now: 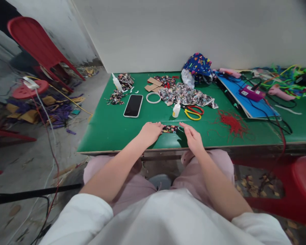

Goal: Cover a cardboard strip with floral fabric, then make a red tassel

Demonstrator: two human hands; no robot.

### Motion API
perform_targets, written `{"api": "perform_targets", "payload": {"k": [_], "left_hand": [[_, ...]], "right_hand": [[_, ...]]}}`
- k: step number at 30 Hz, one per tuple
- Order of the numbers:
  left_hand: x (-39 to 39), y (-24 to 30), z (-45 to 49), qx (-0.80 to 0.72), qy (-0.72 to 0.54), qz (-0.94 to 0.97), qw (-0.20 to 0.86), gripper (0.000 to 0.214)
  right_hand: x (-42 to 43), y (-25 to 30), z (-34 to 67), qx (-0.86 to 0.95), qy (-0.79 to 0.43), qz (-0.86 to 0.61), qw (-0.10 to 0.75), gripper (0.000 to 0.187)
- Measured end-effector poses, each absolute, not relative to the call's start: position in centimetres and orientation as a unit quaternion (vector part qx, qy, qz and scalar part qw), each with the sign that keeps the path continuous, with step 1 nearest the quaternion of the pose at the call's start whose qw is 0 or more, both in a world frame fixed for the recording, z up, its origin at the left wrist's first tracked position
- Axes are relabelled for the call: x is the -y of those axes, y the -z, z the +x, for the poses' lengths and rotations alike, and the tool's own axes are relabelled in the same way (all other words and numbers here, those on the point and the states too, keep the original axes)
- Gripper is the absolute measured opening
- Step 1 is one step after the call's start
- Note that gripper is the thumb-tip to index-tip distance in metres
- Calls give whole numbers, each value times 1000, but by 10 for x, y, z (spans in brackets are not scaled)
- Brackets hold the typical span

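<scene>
A dark floral fabric strip lies flat on the green tabletop, close to its front edge. My left hand rests palm down over the strip's left end, fingers lying flat and partly covering it. Just off the right end hovers my right hand, its fingers stretched out with nothing in them. Behind the strip stands a small white glue bottle. Beside that bottle lie scissors with one yellow and one red handle.
A phone, a white ring, cardboard pieces and crumpled floral fabric lie farther back. Another glue bottle is at back left. Red threads, a blue folder and a purple device with cables occupy the right.
</scene>
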State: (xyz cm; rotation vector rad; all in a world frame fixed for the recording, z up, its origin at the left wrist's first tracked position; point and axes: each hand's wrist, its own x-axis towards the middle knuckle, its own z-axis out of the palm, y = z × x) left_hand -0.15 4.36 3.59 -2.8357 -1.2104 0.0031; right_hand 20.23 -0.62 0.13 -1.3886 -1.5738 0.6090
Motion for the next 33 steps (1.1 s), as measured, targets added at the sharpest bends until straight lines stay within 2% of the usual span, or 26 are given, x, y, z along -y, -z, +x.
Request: {"api": "perform_targets", "payload": {"k": [3,7,11,18,22,26,29,33], "left_hand": [[-50,-41,1,355,-20,-934,45,26],[-51,-40,1,315,-27,-946,72,39],[-54,-37,-4,298,-25,-950,91,42],[-55,-33,-16,334,8,-935,117,37],[-44,-29,-17,352,41,-928,114,34],[-36,-26,-15,396,96,-907,110,40],[-29,-18,-11,415,129,-897,81,44],[-20,-7,-8,461,121,-878,35,52]], "right_hand": [[7,0,203,617,-243,-571,484,37],[8,-2,200,644,-226,-562,468,34],[8,-4,200,628,-230,-575,472,33],[8,-3,199,617,-247,-585,466,33],[6,0,199,640,-202,-587,453,30],[2,4,198,667,-167,-581,435,22],[3,3,191,726,-140,-551,388,20],[9,-2,180,816,-7,-515,262,28]]}}
